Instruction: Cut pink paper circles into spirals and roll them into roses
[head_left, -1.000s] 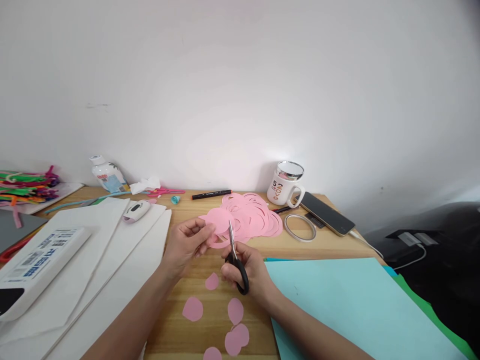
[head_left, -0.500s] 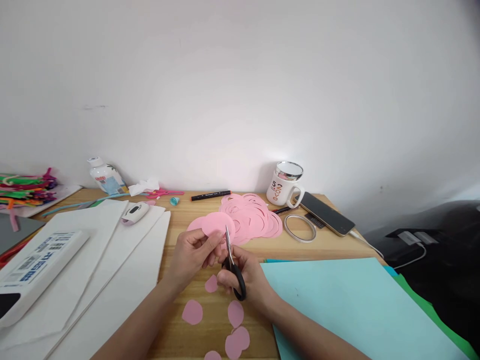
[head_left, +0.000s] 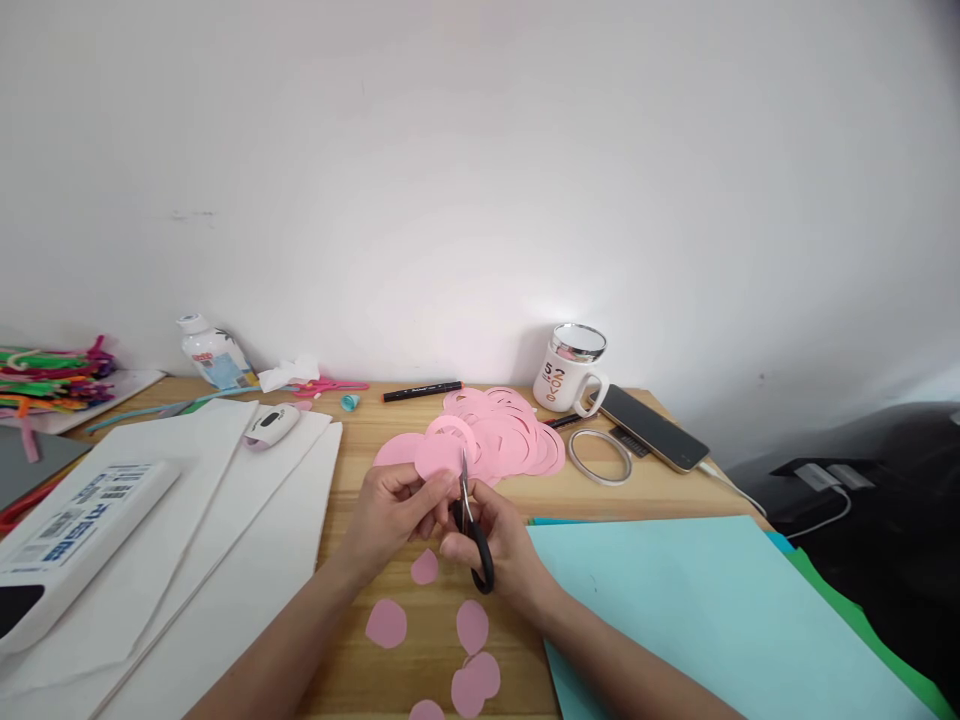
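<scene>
Between its thumb and fingers my left hand pinches a round pink paper piece. My right hand is wrapped round the black handles of a pair of scissors, whose blades point up at the right edge of that paper. A narrow curved strip of pink paper stands off the piece's upper edge. Another pink paper disc shows just behind my left hand. Below the hands, several small pink paper petals lie on the wooden table.
A heap of pink paper offcuts lies beyond my hands. Behind it are a black marker and a white mug. A tape roll and a phone are at right, above light-blue sheets. White sheets cover the left.
The scissors have cut further round the paper, and a curved strip now parts from its top edge. Both hands have shifted slightly to the right.
</scene>
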